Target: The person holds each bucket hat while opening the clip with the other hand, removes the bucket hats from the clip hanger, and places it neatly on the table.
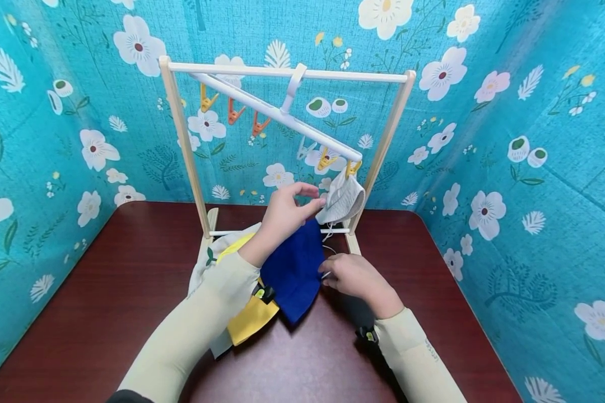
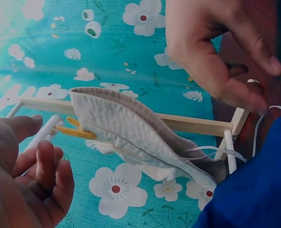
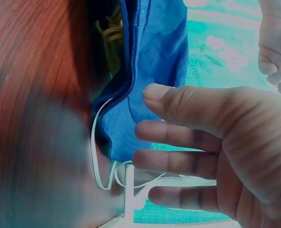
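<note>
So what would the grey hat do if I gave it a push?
The grey hat would probably swing, since it hangs from a yellow clip. It looks floppy, so it may fold a bit: the cloth is thin and creased. A hard push might rock the white hanger too, because that hangs from one hook.

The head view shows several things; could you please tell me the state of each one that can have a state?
Rack: standing upright
White hanger: hooked on the rack, at an angle
Yellow clip at the near end: clamped on the gray hat
Gray hat: hanging
Orange clips: holding nothing
Blue hat: resting on the table
Yellow hat: partly hidden
Left hand: holding nothing
Right hand: fingers extended
</note>
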Tool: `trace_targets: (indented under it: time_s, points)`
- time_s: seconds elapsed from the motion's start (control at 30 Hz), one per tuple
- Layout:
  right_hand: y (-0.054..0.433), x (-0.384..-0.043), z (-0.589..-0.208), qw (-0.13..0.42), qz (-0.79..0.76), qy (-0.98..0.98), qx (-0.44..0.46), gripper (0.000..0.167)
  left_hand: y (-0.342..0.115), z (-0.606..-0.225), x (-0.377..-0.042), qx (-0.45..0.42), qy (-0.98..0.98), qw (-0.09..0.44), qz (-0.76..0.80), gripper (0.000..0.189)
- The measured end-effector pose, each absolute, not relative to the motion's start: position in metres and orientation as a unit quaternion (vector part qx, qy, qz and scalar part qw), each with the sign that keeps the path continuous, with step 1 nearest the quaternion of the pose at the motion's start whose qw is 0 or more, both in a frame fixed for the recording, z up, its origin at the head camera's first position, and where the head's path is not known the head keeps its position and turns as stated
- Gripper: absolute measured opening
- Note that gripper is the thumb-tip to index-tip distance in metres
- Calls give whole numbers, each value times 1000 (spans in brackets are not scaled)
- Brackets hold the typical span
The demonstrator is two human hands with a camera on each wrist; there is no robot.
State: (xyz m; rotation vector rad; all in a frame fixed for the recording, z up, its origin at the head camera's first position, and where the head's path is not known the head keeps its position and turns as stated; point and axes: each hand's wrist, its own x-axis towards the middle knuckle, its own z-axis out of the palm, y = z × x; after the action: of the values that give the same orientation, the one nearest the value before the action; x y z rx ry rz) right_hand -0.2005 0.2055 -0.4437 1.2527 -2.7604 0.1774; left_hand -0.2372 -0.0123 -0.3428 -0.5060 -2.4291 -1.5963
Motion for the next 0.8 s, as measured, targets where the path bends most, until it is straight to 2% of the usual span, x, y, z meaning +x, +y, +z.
trace_targets:
  time_s: [0.37,0.8]
  points:
    - [210,-200,-440,49,58,-929,363,16,-24,-358,-214,-177,-806,99,-557,29]
    - [218,-199,-430,67,87,-961,253,26,-12,-368,-204,-187,-803,98,-557,29]
